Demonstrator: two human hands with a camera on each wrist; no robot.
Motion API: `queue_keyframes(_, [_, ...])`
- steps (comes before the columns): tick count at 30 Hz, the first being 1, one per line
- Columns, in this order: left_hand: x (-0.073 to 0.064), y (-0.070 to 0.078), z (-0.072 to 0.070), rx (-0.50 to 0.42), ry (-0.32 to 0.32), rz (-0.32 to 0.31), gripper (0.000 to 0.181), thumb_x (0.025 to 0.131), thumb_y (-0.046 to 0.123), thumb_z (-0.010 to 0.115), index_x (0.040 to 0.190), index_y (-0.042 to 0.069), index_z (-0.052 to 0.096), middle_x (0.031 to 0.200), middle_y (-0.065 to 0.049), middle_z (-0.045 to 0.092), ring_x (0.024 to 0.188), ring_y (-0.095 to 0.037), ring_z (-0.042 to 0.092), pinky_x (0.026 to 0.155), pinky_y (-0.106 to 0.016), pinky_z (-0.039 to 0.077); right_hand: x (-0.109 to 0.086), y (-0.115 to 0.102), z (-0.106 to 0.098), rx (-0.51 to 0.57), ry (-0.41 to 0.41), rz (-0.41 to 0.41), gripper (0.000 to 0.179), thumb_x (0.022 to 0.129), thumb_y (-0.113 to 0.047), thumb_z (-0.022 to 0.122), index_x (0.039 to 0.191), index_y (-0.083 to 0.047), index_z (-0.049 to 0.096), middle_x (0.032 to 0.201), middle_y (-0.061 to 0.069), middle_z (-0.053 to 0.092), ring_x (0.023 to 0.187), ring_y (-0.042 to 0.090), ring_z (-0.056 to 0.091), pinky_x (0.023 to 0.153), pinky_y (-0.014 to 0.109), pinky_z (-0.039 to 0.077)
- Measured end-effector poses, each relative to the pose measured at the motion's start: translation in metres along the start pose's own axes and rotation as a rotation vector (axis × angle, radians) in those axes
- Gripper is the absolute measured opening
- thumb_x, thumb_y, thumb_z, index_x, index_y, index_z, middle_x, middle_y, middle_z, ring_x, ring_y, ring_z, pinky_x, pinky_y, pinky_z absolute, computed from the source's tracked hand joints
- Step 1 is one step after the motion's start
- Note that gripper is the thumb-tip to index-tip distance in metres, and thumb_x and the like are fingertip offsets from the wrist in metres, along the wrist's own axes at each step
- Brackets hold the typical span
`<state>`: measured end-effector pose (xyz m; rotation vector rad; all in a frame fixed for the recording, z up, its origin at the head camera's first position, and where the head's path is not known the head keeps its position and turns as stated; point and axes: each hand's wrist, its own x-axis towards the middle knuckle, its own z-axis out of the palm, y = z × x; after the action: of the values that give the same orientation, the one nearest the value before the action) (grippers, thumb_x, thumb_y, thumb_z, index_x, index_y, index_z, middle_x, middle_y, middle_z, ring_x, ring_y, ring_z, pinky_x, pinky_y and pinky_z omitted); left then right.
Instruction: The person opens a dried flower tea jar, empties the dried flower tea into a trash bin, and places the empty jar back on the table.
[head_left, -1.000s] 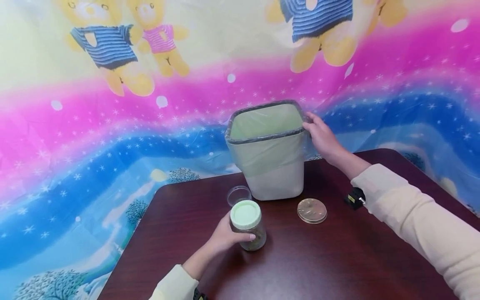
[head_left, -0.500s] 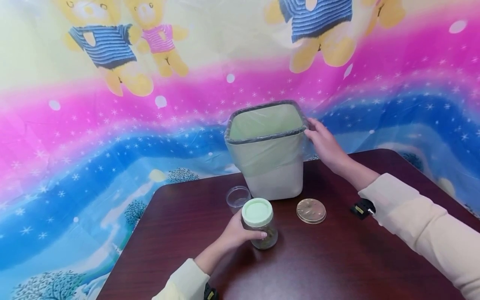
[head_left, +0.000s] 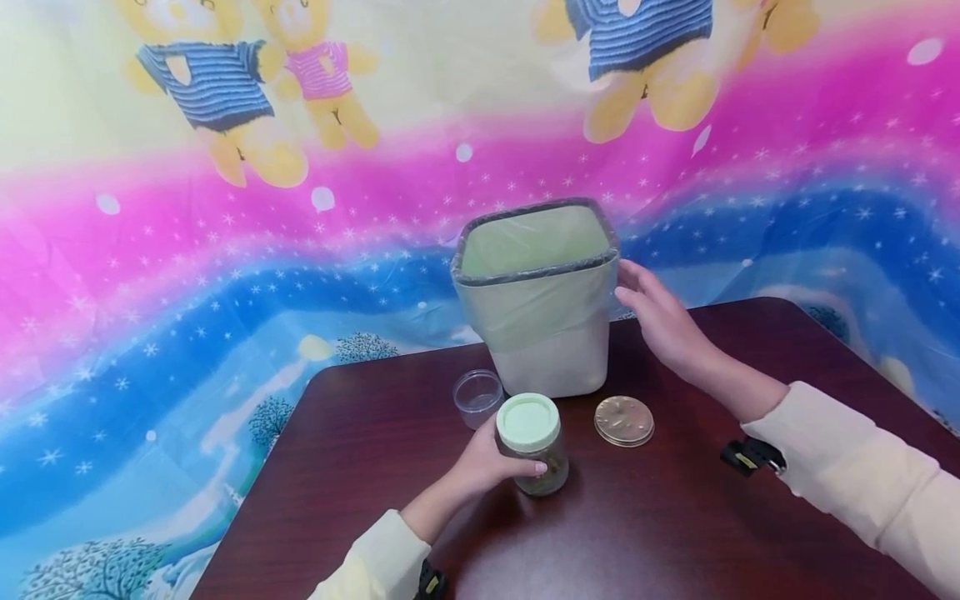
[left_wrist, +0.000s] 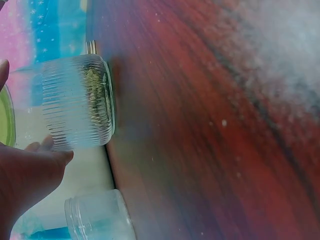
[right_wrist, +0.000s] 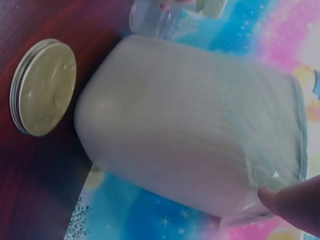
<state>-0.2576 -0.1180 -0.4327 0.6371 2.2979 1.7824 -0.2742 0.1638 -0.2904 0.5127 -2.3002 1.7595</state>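
Note:
My left hand [head_left: 480,462] grips a ribbed glass jar [head_left: 553,473] with a pale green lid [head_left: 528,422], thumb across its front. Dry greenish bits [left_wrist: 95,95] lie at the jar's bottom in the left wrist view; the jar stands upright, its base at the tabletop. Beside the upper right side of a pale waste bin [head_left: 555,350] is my right hand [head_left: 667,329], its fingers loosely extended. In the right wrist view, the right thumb [right_wrist: 295,202] lies by the loose clear liner [right_wrist: 270,145] under the bin's rim. The bin has a grey rim band.
A clear plastic tub [head_left: 477,396] stands left of the bin, just behind the jar. Flat gold lids [head_left: 624,421] lie stacked right of the bin's foot. The dark wooden table [head_left: 360,467] ends close behind the bin, against a printed teddy-bear curtain [head_left: 405,183].
The left hand has moved the jar to the right, exposing more of the clear tub. My right hand has slid down from the bin's rim along its side. The bin stays in place.

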Motion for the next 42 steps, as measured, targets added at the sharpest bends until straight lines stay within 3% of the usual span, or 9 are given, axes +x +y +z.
queue_keyframes(6, [0.002,0.003,0.002,-0.025,-0.013,-0.007,0.079,0.07,0.008,0.086,0.139,0.014,0.047,0.123,-0.002,0.06,0.114,-0.019,0.055,0.1,-0.038,0.041,-0.013,0.001,0.009,0.053,-0.033,-0.038,0.056,0.105,-0.018,0.035,0.153,0.003,0.014,0.157,0.02,0.02,0.143,0.033,0.018,0.113,0.053,0.016])
queue_keyframes(15, [0.006,0.004,0.006,-0.052,-0.028,0.016,0.078,0.071,0.005,0.085,0.138,0.015,0.047,0.123,-0.001,0.06,0.114,-0.018,0.055,0.101,-0.036,0.04,-0.034,0.008,0.026,0.062,-0.089,-0.028,0.058,0.104,-0.018,0.041,0.152,0.005,0.015,0.156,0.023,0.02,0.143,0.034,0.018,0.112,0.053,0.021])
queue_keyframes(25, [0.01,0.001,0.007,-0.054,-0.067,0.035,0.078,0.072,0.007,0.085,0.139,0.019,0.046,0.125,0.001,0.059,0.115,-0.017,0.055,0.101,-0.036,0.04,-0.055,0.027,0.051,-0.016,-0.185,-0.008,0.066,0.101,-0.023,0.052,0.151,0.004,0.018,0.155,0.025,0.022,0.14,0.043,0.023,0.109,0.058,0.023])
queue_keyframes(30, [0.01,-0.001,0.006,-0.042,-0.072,0.047,0.078,0.073,0.008,0.084,0.139,0.019,0.045,0.125,0.001,0.059,0.114,-0.016,0.055,0.101,-0.035,0.04,-0.059,0.036,0.062,-0.052,-0.205,0.011,0.071,0.098,-0.026,0.059,0.15,0.005,0.021,0.154,0.025,0.024,0.138,0.045,0.025,0.105,0.058,0.03])
queue_keyframes(34, [0.01,-0.002,0.006,-0.019,-0.058,0.051,0.079,0.072,0.009,0.085,0.139,0.017,0.045,0.124,0.002,0.058,0.113,-0.015,0.055,0.1,-0.034,0.041,-0.064,0.042,0.073,-0.134,-0.19,0.002,0.072,0.094,-0.028,0.065,0.148,0.003,0.029,0.15,0.024,0.032,0.132,0.046,0.036,0.1,0.056,0.039])
queue_keyframes(42, [0.011,-0.004,0.007,0.05,-0.045,0.065,0.08,0.072,0.015,0.086,0.14,0.018,0.043,0.126,0.002,0.056,0.114,-0.015,0.054,0.097,-0.033,0.044,-0.07,0.053,0.089,-0.259,-0.164,0.001,0.086,0.083,-0.038,0.076,0.144,0.006,0.034,0.142,0.026,0.043,0.126,0.042,0.045,0.1,0.055,0.039])
